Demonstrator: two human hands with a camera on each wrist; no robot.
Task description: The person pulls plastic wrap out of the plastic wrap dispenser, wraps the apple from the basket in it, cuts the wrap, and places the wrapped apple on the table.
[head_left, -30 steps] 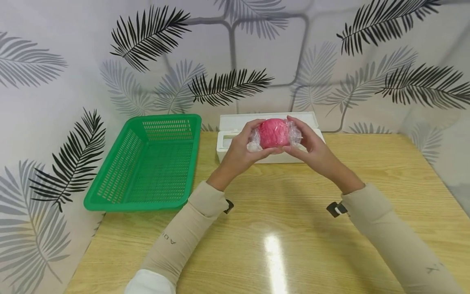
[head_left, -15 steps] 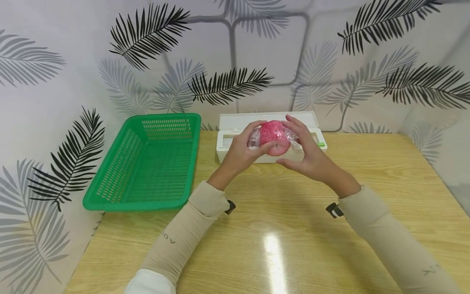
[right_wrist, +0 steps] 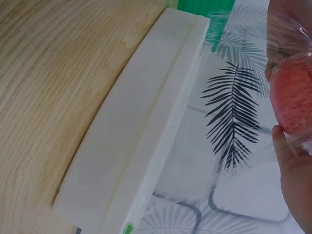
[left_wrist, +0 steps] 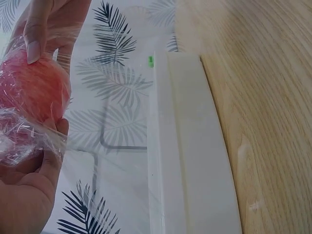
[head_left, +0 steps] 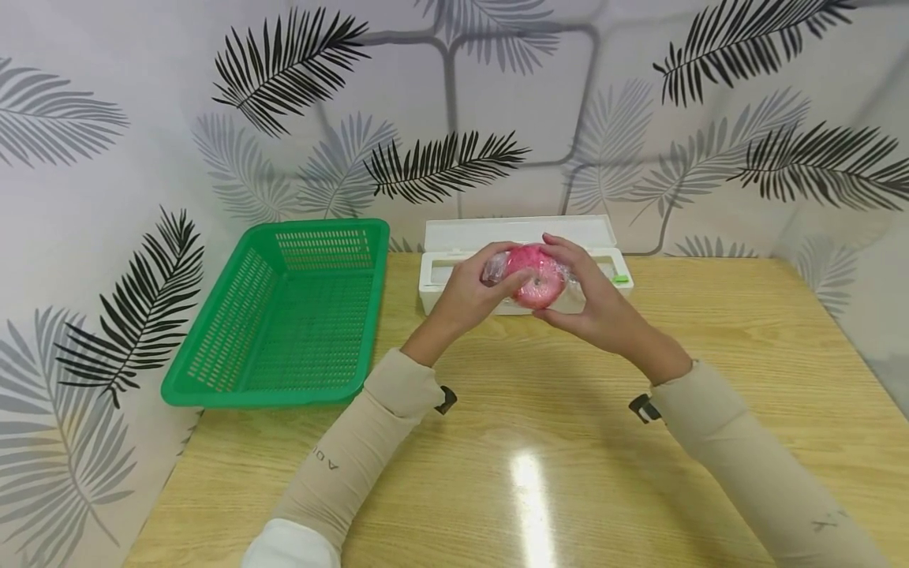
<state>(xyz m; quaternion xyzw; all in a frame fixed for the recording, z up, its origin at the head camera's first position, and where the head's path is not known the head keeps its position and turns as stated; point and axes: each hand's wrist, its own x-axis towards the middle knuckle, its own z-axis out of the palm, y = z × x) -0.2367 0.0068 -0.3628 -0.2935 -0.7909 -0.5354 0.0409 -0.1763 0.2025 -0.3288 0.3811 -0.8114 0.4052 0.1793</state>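
Note:
A red apple (head_left: 537,285) wrapped in clear cling film (head_left: 495,269) is held up between both hands in front of a white box. My left hand (head_left: 469,293) grips its left side, thumb lying across the front and fingers behind. On the right, my right hand (head_left: 596,304) curls round the fruit, fingers over the top and thumb low. The left wrist view shows the film bunched and crinkled (left_wrist: 19,131) beside the apple (left_wrist: 41,87), with fingertips pressing on the skin. In the right wrist view the apple (right_wrist: 292,95) is partly cut off by the frame edge.
Behind the hands stands the long white box (head_left: 435,296), its lid (head_left: 521,230) raised, with a green slider (head_left: 621,279) at its right end. A green plastic basket (head_left: 305,339) stands to the left on the wooden table (head_left: 497,450). Leaf-patterned covering hangs behind.
The apple has turned in the hands, so its dimpled end now faces forward, and it sits slightly lower. The right hand has shifted its hold, baring the box's green slider.

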